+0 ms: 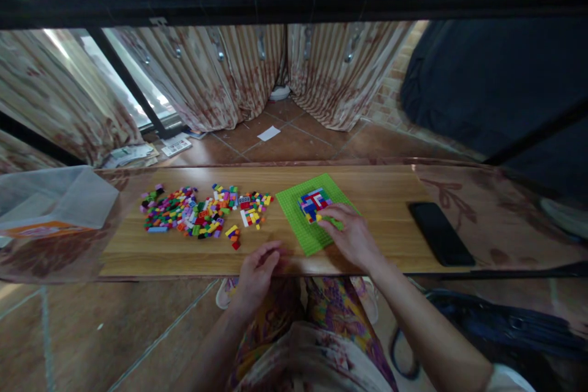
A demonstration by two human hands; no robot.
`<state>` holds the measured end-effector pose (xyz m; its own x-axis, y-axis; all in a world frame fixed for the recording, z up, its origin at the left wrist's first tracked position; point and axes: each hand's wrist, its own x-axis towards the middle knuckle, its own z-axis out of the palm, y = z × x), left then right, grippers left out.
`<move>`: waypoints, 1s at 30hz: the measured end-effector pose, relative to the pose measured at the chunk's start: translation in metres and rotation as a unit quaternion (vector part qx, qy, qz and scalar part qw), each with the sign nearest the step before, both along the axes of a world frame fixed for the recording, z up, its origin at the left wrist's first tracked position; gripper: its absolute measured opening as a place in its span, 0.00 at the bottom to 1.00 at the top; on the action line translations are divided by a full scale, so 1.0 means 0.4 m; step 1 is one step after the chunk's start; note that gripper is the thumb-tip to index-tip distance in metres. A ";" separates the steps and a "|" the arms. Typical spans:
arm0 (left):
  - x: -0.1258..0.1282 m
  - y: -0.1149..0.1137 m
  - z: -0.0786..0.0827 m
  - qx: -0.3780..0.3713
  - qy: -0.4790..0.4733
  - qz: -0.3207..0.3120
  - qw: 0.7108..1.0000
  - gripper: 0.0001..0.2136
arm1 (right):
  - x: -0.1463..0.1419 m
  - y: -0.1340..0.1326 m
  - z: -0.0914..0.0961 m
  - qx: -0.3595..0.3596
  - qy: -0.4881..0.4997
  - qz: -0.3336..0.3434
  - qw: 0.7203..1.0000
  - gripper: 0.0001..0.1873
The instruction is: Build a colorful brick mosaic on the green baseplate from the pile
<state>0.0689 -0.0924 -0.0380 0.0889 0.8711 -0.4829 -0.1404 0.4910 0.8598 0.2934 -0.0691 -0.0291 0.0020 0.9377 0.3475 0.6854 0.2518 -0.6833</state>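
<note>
A green studded baseplate (307, 239) lies on the wooden board, turned at an angle. On it sits a patch of toy bricks (315, 201) in blue, red, white and purple. My right hand (351, 236) reaches over the plate from the right, its fingertips pinching a small yellow brick (318, 217) at the patch's near edge. Part of the patch is hidden by these fingers. Near the board's front edge, my left hand (257, 269) rests with loosely bent fingers and thumb apart, holding nothing that I can see. Left of the plate, loose bricks (202, 211) of many colours lie spread out.
A translucent plastic box (87, 196) stands at the far left. To the right lies a black phone (440, 233) on the wooden board (386, 196). A dark horizontal bar (275, 7) crosses beyond it, in front of striped curtains (220, 73). A dark bag (496, 324) is at lower right.
</note>
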 end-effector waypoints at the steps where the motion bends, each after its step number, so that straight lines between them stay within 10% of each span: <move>1: -0.009 0.006 -0.014 -0.003 0.005 0.007 1.000 0.20 | 0.019 0.023 -0.002 -0.012 -0.014 0.006 1.000 0.09; 30: -0.038 0.007 -0.059 0.012 0.007 -0.040 0.999 0.18 | 0.078 0.137 -0.041 -0.088 -0.091 0.081 0.989 0.06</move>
<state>0.0535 -0.0898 -0.0617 0.1520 0.8725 -0.4643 -0.0891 0.4800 0.8727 0.3246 -0.0141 -0.0455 -0.1999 0.9668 0.1591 0.7615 0.2555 -0.5957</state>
